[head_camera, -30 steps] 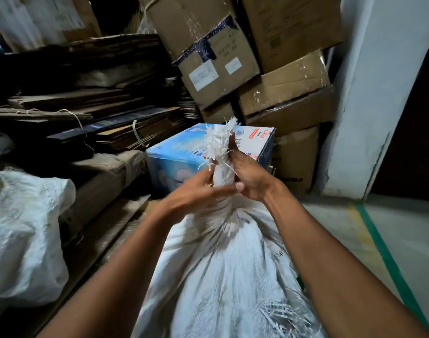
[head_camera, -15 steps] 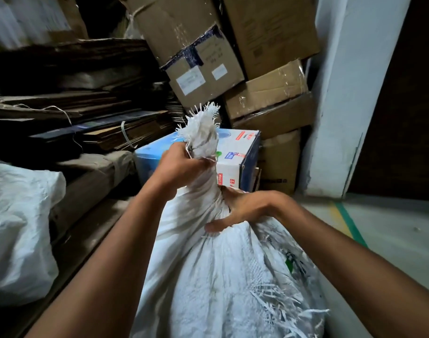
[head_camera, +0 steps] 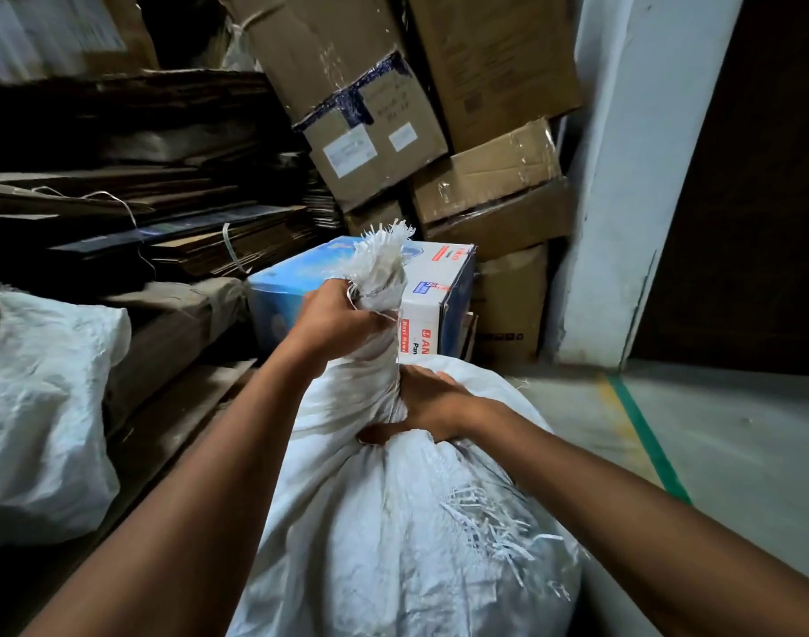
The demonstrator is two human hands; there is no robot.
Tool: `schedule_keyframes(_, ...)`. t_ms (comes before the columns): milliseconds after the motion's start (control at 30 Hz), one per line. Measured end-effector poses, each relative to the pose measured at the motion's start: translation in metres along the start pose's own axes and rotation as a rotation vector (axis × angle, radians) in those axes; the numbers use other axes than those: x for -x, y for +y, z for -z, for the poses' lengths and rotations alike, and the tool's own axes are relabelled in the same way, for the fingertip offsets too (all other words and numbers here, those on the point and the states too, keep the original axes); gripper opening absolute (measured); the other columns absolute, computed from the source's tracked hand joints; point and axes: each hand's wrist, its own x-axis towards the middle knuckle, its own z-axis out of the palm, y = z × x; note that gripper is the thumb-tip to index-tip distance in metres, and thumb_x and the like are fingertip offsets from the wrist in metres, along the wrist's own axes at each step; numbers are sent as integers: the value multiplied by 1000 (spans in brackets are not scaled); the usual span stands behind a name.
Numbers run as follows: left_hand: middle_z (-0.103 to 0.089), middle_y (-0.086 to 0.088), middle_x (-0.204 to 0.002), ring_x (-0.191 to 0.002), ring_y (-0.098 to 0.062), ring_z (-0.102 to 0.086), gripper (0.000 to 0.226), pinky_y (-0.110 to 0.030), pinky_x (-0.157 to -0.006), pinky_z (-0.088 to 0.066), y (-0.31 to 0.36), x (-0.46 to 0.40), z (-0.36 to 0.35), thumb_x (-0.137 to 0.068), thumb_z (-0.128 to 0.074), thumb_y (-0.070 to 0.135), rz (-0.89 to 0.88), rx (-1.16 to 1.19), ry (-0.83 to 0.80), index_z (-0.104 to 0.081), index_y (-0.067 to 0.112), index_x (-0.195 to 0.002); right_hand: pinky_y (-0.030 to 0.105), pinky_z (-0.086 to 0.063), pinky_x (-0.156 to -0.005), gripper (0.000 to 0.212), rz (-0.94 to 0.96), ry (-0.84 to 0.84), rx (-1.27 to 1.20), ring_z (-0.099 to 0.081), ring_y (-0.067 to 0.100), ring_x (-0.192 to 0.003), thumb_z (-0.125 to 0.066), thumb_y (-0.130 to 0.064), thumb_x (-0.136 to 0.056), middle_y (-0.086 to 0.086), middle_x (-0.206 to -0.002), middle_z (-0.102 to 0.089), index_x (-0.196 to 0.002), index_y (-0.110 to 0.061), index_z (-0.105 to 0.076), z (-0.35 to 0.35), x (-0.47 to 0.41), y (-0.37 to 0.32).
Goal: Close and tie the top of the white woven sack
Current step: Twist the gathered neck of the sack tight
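Note:
A full white woven sack (head_camera: 393,535) stands between my forearms, its top gathered into a twisted neck (head_camera: 375,360) that ends in a frayed tuft (head_camera: 381,250). My left hand (head_camera: 333,319) is closed around the upper neck just below the tuft. My right hand (head_camera: 427,402) grips the base of the neck lower down, fingers wrapped around the bunched fabric. Frayed white strips (head_camera: 489,521) hang loose on the sack's right side. No string is visible around the neck.
A blue and white box (head_camera: 439,296) sits right behind the sack. Brown cartons (head_camera: 375,108) are piled at the back, flattened cardboard stacks (head_camera: 131,223) at left. Another white sack (head_camera: 39,406) lies at left. A white pillar (head_camera: 623,200) and green floor line (head_camera: 646,434) are at right.
My left hand has kept its hold high on the neck while my right hand stays wrapped around the base, where it moved from the top a second ago. The view has shifted slightly.

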Motion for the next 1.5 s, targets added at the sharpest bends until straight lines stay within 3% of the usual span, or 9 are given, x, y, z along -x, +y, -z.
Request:
schedule_keyframes(200,-77,-14,-85,-93,-37,-72,33,-37,-67,-48,21,17,13,-77,-86,39,-159,-220,238,-81,10,-92,29,-39,-120,140,44,298,-422,-51,12,-141,-94,-57,-70,-10,-156,-50,-167,-32,4,50,-4,-28)
schedule_keyframes(467,-58,1,-58,-67,-24,-59,26,-33,-57,-39,15,12,19,-82,-75,21,-203,-236,114,-59,13,-64,24,-35,-113,103,26,762,-433,-46,32,-147,-68,-5,-91,16,-166,-39,-169,-13,-3,28,-32,-67)
schedule_keyframes(533,-75,2,-86,-84,-13,-68,4,-25,-70,-50,8,16,26,-89,-77,18,-231,92,-126,-72,17,-90,36,-44,-108,95,-42,739,-527,-56,37,-137,-66,-8,-94,19,-157,-51,-169,-18,-8,36,-36,-66)
schedule_keyframes(600,-67,8,-137,-127,-6,-62,47,-28,-105,-52,-3,22,30,-90,-81,30,-198,202,-200,-66,22,-134,36,-47,-105,86,-108,690,-662,-61,35,-129,-70,-13,-97,15,-149,-60,-165,-28,-20,43,-41,-65)
schedule_keyframes(800,12,8,-179,-166,-21,7,166,-62,-131,-4,-78,30,13,-42,-58,110,-8,-602,-417,13,31,-169,50,-53,-110,42,-56,553,-1174,-69,21,-111,-70,-7,-101,3,-125,-71,-135,-26,-52,45,-57,-50)
schedule_keyframes(933,-6,7,-180,-166,-21,-6,161,-61,-131,-11,-99,23,-5,-41,-50,109,-28,-668,-363,0,28,-171,35,-53,-79,3,-104,584,-1291,-65,16,-82,-66,-23,-105,0,-95,-71,-108,-22,-68,35,-62,-46)
schedule_keyframes(1200,-8,0,-180,-167,-21,-3,130,-55,-133,-9,-123,32,-26,-77,-60,89,-47,-746,-379,0,22,-171,40,-62,-94,49,-138,336,-1257,-77,23,-107,-49,-62,-104,-1,-110,-81,-126,-24,-70,16,-73,-40)
schedule_keyframes(1333,-7,5,-180,-167,-20,-2,125,-56,-132,-8,-128,42,-31,-81,-58,87,-60,-724,-370,-1,21,-171,20,-50,-56,41,-61,165,-1273,-63,3,-56,-36,-42,-114,-9,-65,-68,-91,-22,-64,14,-62,-43)
schedule_keyframes(1500,-43,4,-166,-149,-25,-44,128,-51,-125,-36,-86,37,0,-61,-69,94,-70,-454,-448,-27,32,-165,22,-46,-51,48,-46,136,-1485,-54,8,-52,-33,-43,-113,-4,-59,-59,-81,-18,-58,45,-47,-45)
